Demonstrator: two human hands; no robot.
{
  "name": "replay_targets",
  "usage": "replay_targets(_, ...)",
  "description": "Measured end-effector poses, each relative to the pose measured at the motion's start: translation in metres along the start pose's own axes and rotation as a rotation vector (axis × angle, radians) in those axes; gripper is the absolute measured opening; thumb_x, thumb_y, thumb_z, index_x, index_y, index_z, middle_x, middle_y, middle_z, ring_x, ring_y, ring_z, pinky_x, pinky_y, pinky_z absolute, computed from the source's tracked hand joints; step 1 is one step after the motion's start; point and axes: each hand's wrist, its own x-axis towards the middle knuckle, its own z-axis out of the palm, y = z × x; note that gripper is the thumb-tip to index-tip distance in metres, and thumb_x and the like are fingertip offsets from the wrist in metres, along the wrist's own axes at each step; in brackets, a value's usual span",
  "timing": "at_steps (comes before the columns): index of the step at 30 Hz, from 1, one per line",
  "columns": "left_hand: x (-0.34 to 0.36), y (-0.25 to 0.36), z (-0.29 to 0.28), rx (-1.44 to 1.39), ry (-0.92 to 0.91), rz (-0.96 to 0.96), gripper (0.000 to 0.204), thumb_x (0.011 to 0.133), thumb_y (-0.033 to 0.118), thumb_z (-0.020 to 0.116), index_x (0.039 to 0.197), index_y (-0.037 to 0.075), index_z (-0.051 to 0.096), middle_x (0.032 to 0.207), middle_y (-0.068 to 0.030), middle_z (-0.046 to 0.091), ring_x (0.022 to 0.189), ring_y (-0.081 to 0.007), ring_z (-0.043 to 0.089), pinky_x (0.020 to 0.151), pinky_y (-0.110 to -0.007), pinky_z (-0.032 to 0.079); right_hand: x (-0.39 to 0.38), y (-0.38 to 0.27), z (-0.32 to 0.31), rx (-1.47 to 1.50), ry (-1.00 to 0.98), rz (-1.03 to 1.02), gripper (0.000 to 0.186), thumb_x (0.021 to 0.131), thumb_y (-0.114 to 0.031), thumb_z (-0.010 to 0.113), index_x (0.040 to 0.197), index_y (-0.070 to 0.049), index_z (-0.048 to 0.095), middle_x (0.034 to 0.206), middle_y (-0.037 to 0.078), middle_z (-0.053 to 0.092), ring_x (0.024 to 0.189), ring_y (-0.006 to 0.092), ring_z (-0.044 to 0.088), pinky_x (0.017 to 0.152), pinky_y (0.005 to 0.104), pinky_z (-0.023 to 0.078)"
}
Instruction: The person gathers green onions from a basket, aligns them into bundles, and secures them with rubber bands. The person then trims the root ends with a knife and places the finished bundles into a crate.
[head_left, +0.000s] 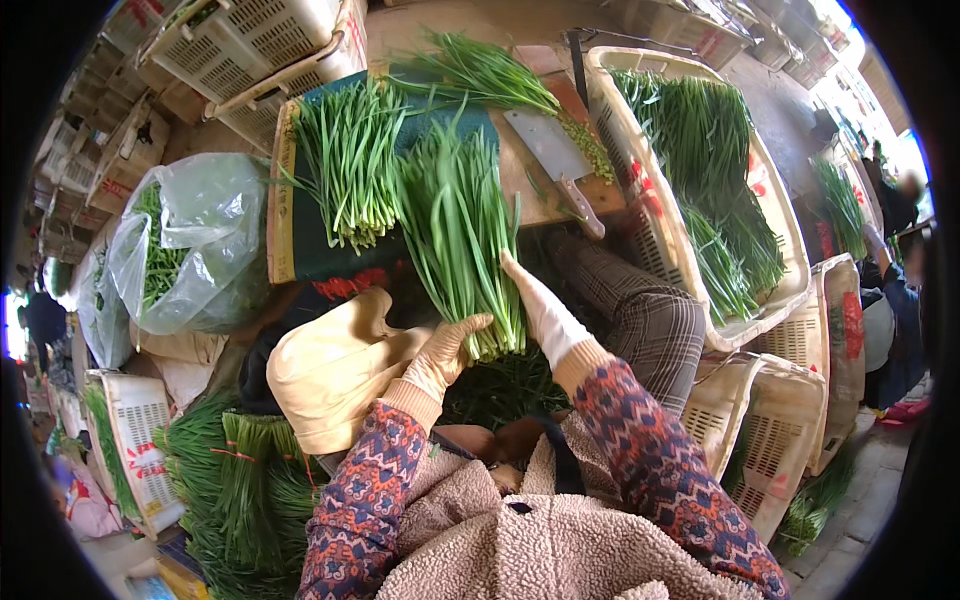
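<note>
A loose bunch of garlic chives (pixel 455 225) lies between my gloved hands, its pale cut ends toward me and its green tips on the board. My left hand (pixel 450 352) is closed round the lower left of the stems, near the cut ends. Along the right side my right hand (pixel 542 308) grips the same bunch, its other fingers partly hidden. Just left of it, a second pile of chives (pixel 352 165) rests on a dark green cloth (pixel 335 250). On the wooden board (pixel 522 182) to the right lies a cleaver (pixel 550 150), its handle toward me.
More chives (pixel 485 72) and trimmed ends (pixel 590 145) lie at the board's far side. A crate (pixel 790 225) of chives stands right, stacked crates (pixel 250 50) far left. A clear plastic bag (pixel 195 240) of greens is at left, above tied bundles (pixel 250 480). Another person (pixel 890 320) is at far right.
</note>
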Motion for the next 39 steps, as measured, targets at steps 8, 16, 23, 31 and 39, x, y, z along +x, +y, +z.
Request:
replay_targets(8, 0.001, -0.028, 0.012, -0.286, 0.080, 0.164, 0.058, 0.074, 0.022, 0.080, 0.122, 0.006, 0.053, 0.115, -0.0061, 0.062, 0.109, -0.0207, 0.057, 0.098, -0.038, 0.044, -0.023, 0.077, 0.020, -0.693, 0.491, -0.704, 0.049, 0.098, -0.029, 0.040, 0.136, 0.002, 0.037, 0.110, 0.025, 0.061, 0.101, 0.0333, 0.061, 0.086, 0.0356, 0.046)
replay_targets(16, 0.013, -0.044, -0.006, 0.125, 0.169, 0.060, 0.052, 0.068, 0.013, 0.083, 0.114, 0.006, 0.060, 0.101, -0.0023, 0.065, 0.095, -0.0168, 0.061, 0.079, -0.031, 0.050, -0.012, 0.085, -0.044, -1.012, 0.282, -0.395, 0.057, 0.097, -0.047, 0.034, 0.126, 0.001, 0.045, 0.096, 0.024, 0.063, 0.090, 0.0387, 0.061, 0.078, 0.0429, 0.047)
replay_targets(23, -0.005, -0.036, 0.020, 0.220, 0.130, 0.202, 0.035, 0.072, 0.003, 0.075, 0.103, 0.004, 0.060, 0.084, -0.0009, 0.063, 0.075, -0.0139, 0.062, 0.064, -0.027, 0.052, -0.043, 0.050, -0.023, -0.181, -0.009, 0.091, 0.059, 0.093, -0.052, 0.048, 0.130, -0.006, 0.047, 0.122, 0.008, 0.056, 0.110, 0.0163, 0.054, 0.096, 0.0349, 0.042)
replay_targets(31, -0.014, -0.044, 0.020, 0.234, 0.101, -0.051, 0.031, 0.071, 0.003, 0.076, 0.099, 0.004, 0.061, 0.081, -0.0028, 0.063, 0.068, -0.0136, 0.062, 0.058, -0.027, 0.052, -0.033, 0.083, -0.051, -0.131, -0.105, -0.086, 0.063, 0.089, -0.050, 0.057, 0.133, -0.007, 0.042, 0.121, 0.007, 0.056, 0.106, 0.0171, 0.056, 0.088, 0.0335, 0.047)
replay_targets(39, -0.015, -0.031, 0.019, 0.530, 0.218, 0.322, 0.034, 0.068, -0.003, 0.067, 0.101, 0.004, 0.059, 0.093, -0.0018, 0.061, 0.084, -0.0126, 0.058, 0.070, -0.027, 0.049, -0.072, 0.050, -0.026, -0.308, 0.064, 0.001, 0.062, 0.087, -0.049, 0.060, 0.119, 0.003, 0.050, 0.100, 0.010, 0.065, 0.087, 0.0156, 0.062, 0.070, 0.0231, 0.046)
